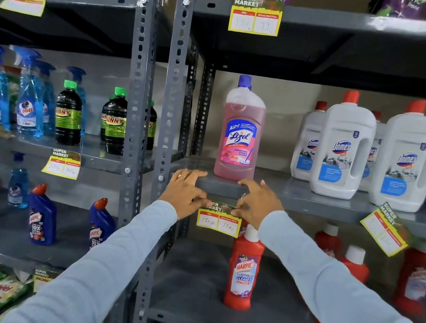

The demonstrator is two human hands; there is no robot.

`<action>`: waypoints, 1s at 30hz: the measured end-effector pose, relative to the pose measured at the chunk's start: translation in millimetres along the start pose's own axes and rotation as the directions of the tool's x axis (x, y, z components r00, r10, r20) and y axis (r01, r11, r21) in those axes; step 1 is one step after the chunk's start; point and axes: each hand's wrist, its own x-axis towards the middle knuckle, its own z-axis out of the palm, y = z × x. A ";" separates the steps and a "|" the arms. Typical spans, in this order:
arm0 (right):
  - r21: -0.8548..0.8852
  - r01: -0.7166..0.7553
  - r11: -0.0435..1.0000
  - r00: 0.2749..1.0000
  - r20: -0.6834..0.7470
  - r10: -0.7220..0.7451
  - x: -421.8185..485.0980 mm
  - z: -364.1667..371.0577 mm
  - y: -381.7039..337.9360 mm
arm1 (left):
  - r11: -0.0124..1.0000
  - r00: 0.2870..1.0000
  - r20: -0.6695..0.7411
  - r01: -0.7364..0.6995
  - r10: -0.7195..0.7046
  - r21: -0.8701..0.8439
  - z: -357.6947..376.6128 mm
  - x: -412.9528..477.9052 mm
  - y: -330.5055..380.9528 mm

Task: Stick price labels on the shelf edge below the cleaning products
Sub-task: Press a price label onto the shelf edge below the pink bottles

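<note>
Two hands are working at the centre of the frame, pressing a yellow price label [218, 221] against the grey shelf edge [307, 204] just below the pink Lizol bottle [239, 135]. The left hand [186, 194] is pinching the label's upper left corner between thumb and curled fingers, with its other fingers resting over the shelf lip. The right hand [257, 205] is pinching the upper right corner the same way, fingers narrow and bent, so the dark header strip is partly hidden under both sets of fingertips.

Judging by its look, the label is handling like thin card: very light, flexible and easy to crease or skew. Holding it by the two top corners is probably keeping it level, and the pressure likely belongs along the header, where it is meeting the metal. Whether adhesive is already gripping cannot be told. Toward the right of the frame, another label [385, 228] below the white Domex bottles [368, 151] is hanging tilted.
</note>
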 end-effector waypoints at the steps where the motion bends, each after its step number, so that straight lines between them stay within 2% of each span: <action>1: -0.075 0.010 0.997 1.000 -0.018 -0.011 -1.7 4.9 -2.2 | 0.999 1.000 0.004 -0.015 0.014 0.048 -0.3 -0.2 2.0; 4: -0.105 -0.008 0.994 0.998 -0.057 0.002 -1.8 9.5 -4.6 | 0.990 1.000 0.022 -0.018 0.015 0.139 -5.2 1.5 6.6; 9: 0.107 -0.085 0.991 0.995 -0.046 0.090 9.5 -7.8 0.4 | 0.998 0.988 0.142 0.055 -0.058 0.022 -34.1 18.3 0.1; 13: 0.213 -0.154 0.965 0.985 -0.039 0.166 15.8 -13.8 -1.9 | 0.995 0.982 0.161 0.091 -0.098 0.048 -40.3 23.4 0.7; 17: 0.218 -0.184 0.958 0.980 -0.033 0.196 17.3 -15.7 -3.7 | 0.984 0.988 0.109 0.090 -0.108 0.156 -36.6 23.9 7.9; 21: 0.146 -0.207 0.967 0.976 -0.039 0.214 21.7 -16.1 -6.7 | 0.968 0.992 0.066 0.089 -0.107 0.233 -33.2 24.6 11.6; 24: 0.125 -0.258 0.958 0.959 -0.084 0.270 23.6 -17.4 -7.8 | 0.954 0.992 0.082 0.072 -0.100 0.291 -34.5 25.8 14.5; 27: 0.140 -0.299 0.944 0.939 -0.130 0.317 21.4 -18.5 -3.2 | 0.958 0.988 0.089 0.101 -0.129 0.269 -39.1 28.3 17.7; 30: 0.171 -0.305 0.937 0.928 -0.167 0.333 18.1 -15.1 0.0 | 0.958 0.975 0.070 0.190 -0.209 0.215 -39.2 30.1 27.9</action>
